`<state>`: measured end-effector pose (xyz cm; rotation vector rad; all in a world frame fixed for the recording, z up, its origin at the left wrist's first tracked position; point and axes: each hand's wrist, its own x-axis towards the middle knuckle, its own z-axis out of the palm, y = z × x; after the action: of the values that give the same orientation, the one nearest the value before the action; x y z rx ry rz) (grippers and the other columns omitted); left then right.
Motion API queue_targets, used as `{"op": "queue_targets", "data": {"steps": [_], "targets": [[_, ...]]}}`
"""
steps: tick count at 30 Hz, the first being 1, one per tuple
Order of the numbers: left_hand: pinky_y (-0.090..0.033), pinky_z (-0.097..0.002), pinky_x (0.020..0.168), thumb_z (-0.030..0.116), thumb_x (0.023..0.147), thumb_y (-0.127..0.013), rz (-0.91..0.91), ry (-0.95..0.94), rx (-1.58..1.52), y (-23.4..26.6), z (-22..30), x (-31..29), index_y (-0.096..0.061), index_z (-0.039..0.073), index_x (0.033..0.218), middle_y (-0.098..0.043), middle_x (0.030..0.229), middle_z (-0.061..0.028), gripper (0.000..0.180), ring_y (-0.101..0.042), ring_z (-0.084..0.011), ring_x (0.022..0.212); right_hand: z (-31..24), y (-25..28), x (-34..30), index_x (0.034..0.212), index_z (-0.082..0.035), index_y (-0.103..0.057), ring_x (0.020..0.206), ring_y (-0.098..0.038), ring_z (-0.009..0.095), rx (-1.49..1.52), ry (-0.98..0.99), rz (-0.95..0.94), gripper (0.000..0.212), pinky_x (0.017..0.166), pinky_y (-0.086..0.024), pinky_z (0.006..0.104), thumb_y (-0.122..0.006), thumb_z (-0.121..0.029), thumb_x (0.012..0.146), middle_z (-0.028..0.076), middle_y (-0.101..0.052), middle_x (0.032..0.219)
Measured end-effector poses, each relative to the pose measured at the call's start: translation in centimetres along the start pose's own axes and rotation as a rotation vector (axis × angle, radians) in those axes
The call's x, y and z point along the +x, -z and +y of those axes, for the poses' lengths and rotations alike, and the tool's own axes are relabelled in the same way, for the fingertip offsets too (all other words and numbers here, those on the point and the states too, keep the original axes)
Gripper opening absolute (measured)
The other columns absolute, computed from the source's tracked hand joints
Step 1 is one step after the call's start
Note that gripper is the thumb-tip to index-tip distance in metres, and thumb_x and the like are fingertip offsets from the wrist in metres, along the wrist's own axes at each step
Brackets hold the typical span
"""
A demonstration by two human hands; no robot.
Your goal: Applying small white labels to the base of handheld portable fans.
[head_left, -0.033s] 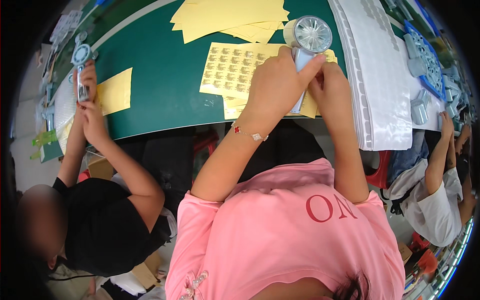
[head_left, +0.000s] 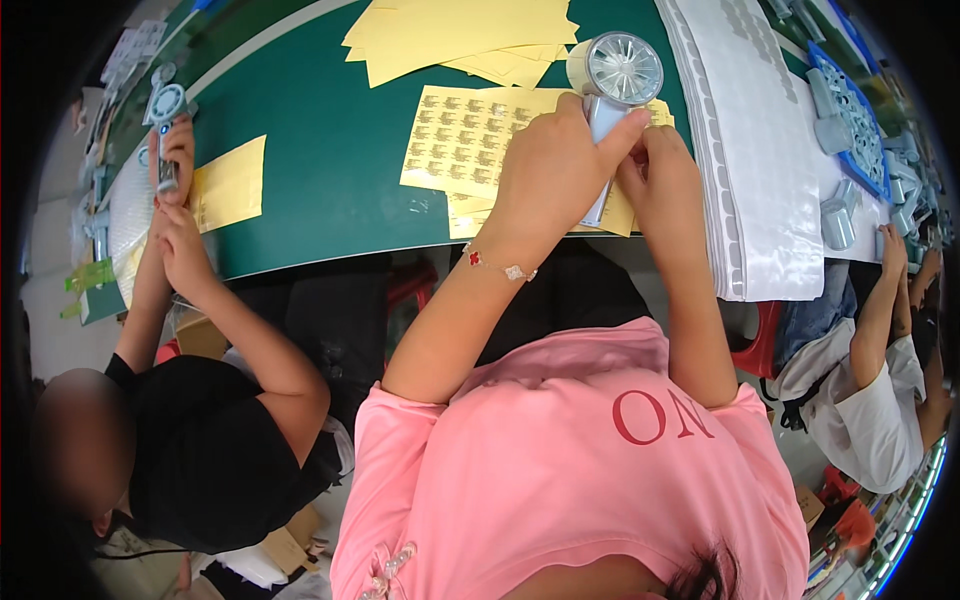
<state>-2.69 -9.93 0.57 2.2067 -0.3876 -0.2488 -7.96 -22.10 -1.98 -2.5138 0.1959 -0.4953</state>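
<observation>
Handheld fan (head_left: pixel 622 75): round head, clear cover, pale blades fanned like spokes; slim handle, light blue and smooth where it shows between the fingers. Located above the near edge of the green table (head_left: pixel 320 150), over yellow label sheet (head_left: pixel 445 140), whose printed rows spread out toward 8 o'clock of the fan head. Cannot tell whether the fan rests or is held clear.

Left hand (head_left: pixel 550 165): back up, wrapped round the handle, thumb along its upper part; firm grasp. Forearm comes in from 7 o'clock, bracelet (head_left: pixel 495 266) at the wrist. Right hand (head_left: pixel 665 180): forearm from between 5 and 6 o'clock, fingers curled, thumb and fingertips drawn together just beside the handle; cannot tell whether anything is pinched there.

Fan head points between 12 and 1 o'clock, handle foot between 6 and 7; long axis tips slightly clockwise of upright. Plain yellow sheets (head_left: pixel 450 35) at 10 o'clock, white sheet stack (head_left: pixel 755 150) at 3.
</observation>
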Motion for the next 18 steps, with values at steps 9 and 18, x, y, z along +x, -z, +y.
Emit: {"op": "queue_targets", "data": {"steps": [9, 18], "targets": [[-0.047, -0.0250, 0.068, 0.055, 0.086, -0.046, -0.052, 0.031, -0.653, 1.2, -1.9, 0.6, -0.057, -0.001, 0.099, -0.065, 0.082, -0.0108, 0.058, -0.061, -0.0158, 0.078, -1.2, 4.8, -2.4, 0.087, 0.001, -0.056, 0.058, -0.047, 0.007, 0.437, -0.005, 0.042, 0.009, 0.052, -0.039, 0.0208, -0.061, -0.001, 0.080, 0.004, -0.053, 0.079], [-0.039, -0.0234, 0.049, 0.054, 0.090, -0.034, -0.438, 0.042, -1.730, 1.8, -0.9, -1.4, -0.051, -0.006, 0.104, -0.054, 0.067, -0.0072, 0.064, -0.048, -0.0134, 0.054, -5.5, 7.0, -2.2, 0.084, 0.003, -0.054, 0.058, -0.051, 0.008, 1.212, -0.191, -0.408, 0.008, 0.050, -0.041, 0.0186, -0.060, 0.000, 0.081, 0.004, -0.054, 0.077]]}}
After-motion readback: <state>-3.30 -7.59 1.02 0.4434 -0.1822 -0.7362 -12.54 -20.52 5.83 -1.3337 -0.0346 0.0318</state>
